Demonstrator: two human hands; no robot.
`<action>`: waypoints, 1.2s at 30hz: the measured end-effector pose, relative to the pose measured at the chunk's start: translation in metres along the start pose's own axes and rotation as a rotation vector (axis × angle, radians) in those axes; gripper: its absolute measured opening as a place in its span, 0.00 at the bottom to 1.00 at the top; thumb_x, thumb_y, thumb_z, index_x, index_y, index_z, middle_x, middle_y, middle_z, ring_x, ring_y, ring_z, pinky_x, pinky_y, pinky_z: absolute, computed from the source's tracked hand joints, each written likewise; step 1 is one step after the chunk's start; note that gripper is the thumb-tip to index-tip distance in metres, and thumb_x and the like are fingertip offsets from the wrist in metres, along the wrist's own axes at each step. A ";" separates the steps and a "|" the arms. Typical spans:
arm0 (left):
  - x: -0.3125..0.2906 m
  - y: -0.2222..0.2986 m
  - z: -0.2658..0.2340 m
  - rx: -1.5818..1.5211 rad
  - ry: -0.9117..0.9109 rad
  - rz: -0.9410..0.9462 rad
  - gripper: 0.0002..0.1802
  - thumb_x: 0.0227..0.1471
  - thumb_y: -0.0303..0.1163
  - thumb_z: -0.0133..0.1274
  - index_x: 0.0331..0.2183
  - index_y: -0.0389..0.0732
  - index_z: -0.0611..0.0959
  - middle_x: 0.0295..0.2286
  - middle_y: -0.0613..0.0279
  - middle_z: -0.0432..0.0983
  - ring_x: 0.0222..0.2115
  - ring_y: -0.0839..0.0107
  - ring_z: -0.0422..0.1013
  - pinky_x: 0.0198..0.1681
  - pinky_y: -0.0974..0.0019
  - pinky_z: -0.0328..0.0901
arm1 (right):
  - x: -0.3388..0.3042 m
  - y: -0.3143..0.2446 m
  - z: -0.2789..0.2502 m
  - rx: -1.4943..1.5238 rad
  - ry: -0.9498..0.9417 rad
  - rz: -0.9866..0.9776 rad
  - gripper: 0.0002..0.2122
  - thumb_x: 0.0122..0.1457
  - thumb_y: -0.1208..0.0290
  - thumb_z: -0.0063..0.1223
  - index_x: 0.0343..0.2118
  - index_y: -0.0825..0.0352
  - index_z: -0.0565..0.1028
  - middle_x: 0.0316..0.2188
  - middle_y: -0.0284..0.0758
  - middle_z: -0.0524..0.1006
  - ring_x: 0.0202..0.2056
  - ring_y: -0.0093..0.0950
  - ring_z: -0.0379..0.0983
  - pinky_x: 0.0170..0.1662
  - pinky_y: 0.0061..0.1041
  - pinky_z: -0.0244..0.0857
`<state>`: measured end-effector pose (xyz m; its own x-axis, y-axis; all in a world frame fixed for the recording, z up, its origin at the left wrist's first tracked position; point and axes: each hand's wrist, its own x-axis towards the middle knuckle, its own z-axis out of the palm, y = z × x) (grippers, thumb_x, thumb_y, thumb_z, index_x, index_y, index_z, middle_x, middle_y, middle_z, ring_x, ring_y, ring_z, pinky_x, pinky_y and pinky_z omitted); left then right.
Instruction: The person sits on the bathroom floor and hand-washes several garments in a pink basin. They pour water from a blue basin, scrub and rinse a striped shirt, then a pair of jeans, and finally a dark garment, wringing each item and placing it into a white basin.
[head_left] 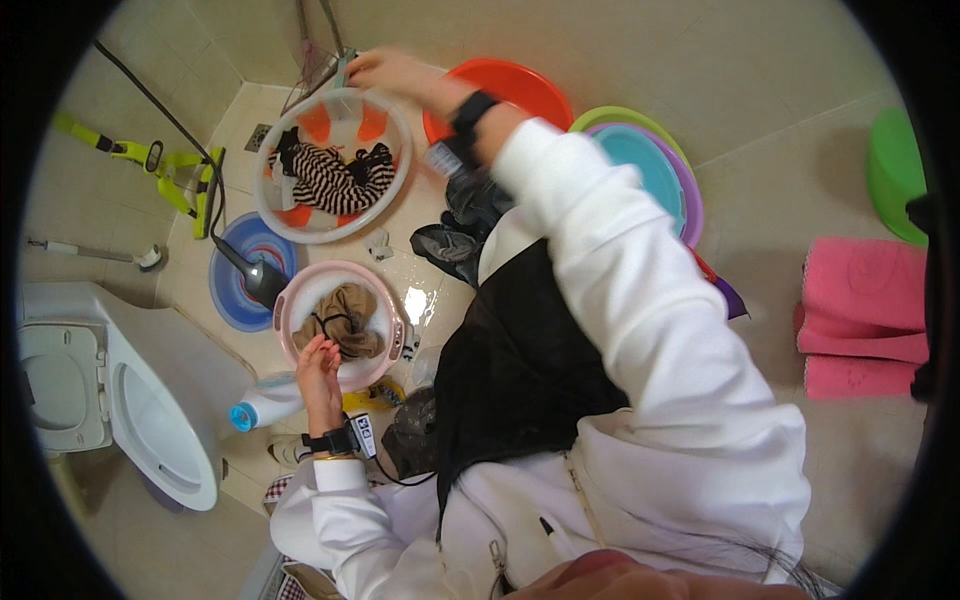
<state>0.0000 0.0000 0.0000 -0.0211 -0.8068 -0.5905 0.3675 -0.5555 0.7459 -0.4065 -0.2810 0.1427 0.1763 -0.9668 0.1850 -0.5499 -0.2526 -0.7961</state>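
Beside the pink basin (368, 374): left hand (318, 375) close in, right hand (390, 72) well apart

Left is the nearer hand, at the basin's near-left rim. Fingers bent, gap narrow; can't tell if they pinch anything. Brown cloth (350, 318) lies inside the basin, just beyond those fingertips. Contact unclear. Cloth is bunched, no clear long axis, white suds-like stuff around it.

Crowding the basin's near side: white bottle (272, 404) with blue cap on the left, dark garment (412, 432) on the right.

Just left of and beyond the basin: blue basin (232, 308) with a dark grey scoop-like tool (266, 284), which comes between the two basins. Beyond and right: dark jeans (468, 228). Toilet (112, 385) well left.

Straight beyond the basin: white basin (262, 190) holding striped clothing (328, 180). Past its far rim, right hand is blurred, by a grey-green fitting (345, 68); can't tell if it grips. Red basin (535, 85) and nested basins (645, 175) sit farther out, beyond and right.
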 end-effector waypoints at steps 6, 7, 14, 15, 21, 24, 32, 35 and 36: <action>-0.003 0.000 -0.007 0.038 0.003 0.034 0.14 0.56 0.25 0.47 0.45 0.34 0.75 0.33 0.60 0.75 0.33 0.71 0.73 0.39 0.71 0.68 | -0.210 0.125 -0.218 0.258 0.346 0.653 0.16 0.56 0.58 0.52 0.44 0.61 0.74 0.33 0.31 0.75 0.38 0.27 0.71 0.40 0.30 0.66; -0.004 -0.001 -0.011 0.038 0.011 0.027 0.14 0.56 0.25 0.47 0.45 0.34 0.75 0.33 0.60 0.75 0.33 0.72 0.73 0.39 0.71 0.68 | -0.243 0.139 -0.234 0.177 0.343 0.738 0.14 0.55 0.58 0.52 0.40 0.60 0.75 0.32 0.30 0.75 0.36 0.27 0.70 0.37 0.32 0.65; 0.000 -0.006 -0.031 0.048 0.141 -0.014 0.16 0.55 0.26 0.48 0.46 0.35 0.75 0.34 0.61 0.75 0.34 0.71 0.72 0.40 0.71 0.67 | -0.334 0.208 -0.198 -0.200 -0.284 1.304 0.24 0.54 0.52 0.55 0.48 0.64 0.74 0.42 0.43 0.78 0.41 0.37 0.75 0.41 0.43 0.69; 0.003 -0.011 -0.032 0.019 0.241 -0.021 0.16 0.54 0.27 0.49 0.46 0.35 0.75 0.34 0.61 0.75 0.35 0.70 0.72 0.40 0.70 0.67 | -0.333 0.213 -0.184 -0.254 -0.381 1.228 0.25 0.53 0.51 0.56 0.48 0.65 0.74 0.43 0.42 0.78 0.40 0.37 0.75 0.40 0.42 0.69; 0.009 -0.059 -0.061 0.134 0.430 0.075 0.19 0.49 0.28 0.53 0.46 0.38 0.75 0.35 0.60 0.74 0.36 0.67 0.71 0.41 0.66 0.64 | -0.323 0.231 -0.156 -0.556 -0.429 1.044 0.23 0.52 0.51 0.54 0.34 0.71 0.78 0.30 0.40 0.79 0.31 0.34 0.76 0.33 0.38 0.68; 0.032 -0.089 -0.075 0.536 0.743 0.018 0.25 0.44 0.27 0.54 0.47 0.35 0.72 0.39 0.51 0.71 0.41 0.55 0.69 0.46 0.60 0.64 | -0.339 0.255 -0.162 -0.398 -0.229 1.109 0.24 0.52 0.56 0.55 0.36 0.80 0.73 0.24 0.43 0.76 0.25 0.37 0.74 0.22 0.40 0.68; 0.085 -0.176 -0.146 0.691 0.651 0.048 0.31 0.43 0.25 0.50 0.51 0.28 0.62 0.44 0.30 0.67 0.46 0.39 0.66 0.52 0.53 0.61 | -0.371 0.259 -0.248 -0.421 0.125 0.908 0.15 0.49 0.70 0.58 0.35 0.77 0.74 0.23 0.40 0.76 0.23 0.33 0.74 0.25 0.33 0.67; 0.092 -0.193 -0.144 0.643 0.668 0.109 0.30 0.45 0.23 0.50 0.49 0.27 0.59 0.40 0.28 0.71 0.45 0.42 0.69 0.50 0.54 0.63 | -0.340 0.200 -0.307 -0.381 0.214 1.005 0.18 0.48 0.69 0.62 0.37 0.77 0.73 0.27 0.40 0.76 0.25 0.32 0.73 0.27 0.33 0.67; 0.090 -0.194 -0.141 0.693 0.707 0.065 0.29 0.45 0.23 0.50 0.48 0.28 0.58 0.40 0.28 0.71 0.44 0.41 0.70 0.50 0.53 0.63 | -0.326 0.176 -0.322 -0.400 0.249 1.070 0.20 0.47 0.68 0.64 0.38 0.77 0.72 0.29 0.40 0.76 0.26 0.31 0.73 0.28 0.34 0.67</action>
<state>0.0579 0.0637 -0.2408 0.6221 -0.6597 -0.4217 -0.2812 -0.6909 0.6660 -0.8237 -0.0227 0.1284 -0.6733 -0.6633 -0.3267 -0.5465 0.7440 -0.3845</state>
